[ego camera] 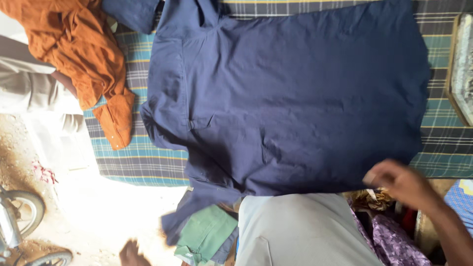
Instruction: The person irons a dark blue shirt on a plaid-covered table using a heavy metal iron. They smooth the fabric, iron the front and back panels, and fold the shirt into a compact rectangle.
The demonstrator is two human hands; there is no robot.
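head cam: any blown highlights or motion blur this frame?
Head view: the sunlit ground at lower left is blown out to near white; the right hand is smeared by motion blur at the near edge of the navy shirt, and the left hand at the bottom edge is blurred too; shirt, checked cloth and orange garment are evenly lit and sharp.

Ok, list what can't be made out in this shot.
Head view only:
- Left hand: motion-blurred, cut by the bottom edge; fingers unreadable.
- Right hand: blurred; the small pale thing it pinches is unidentifiable.
- Navy blue cotton shirt: collar cut by the top edge.
- Rust-orange cloth garment: crumpled, type unclear.
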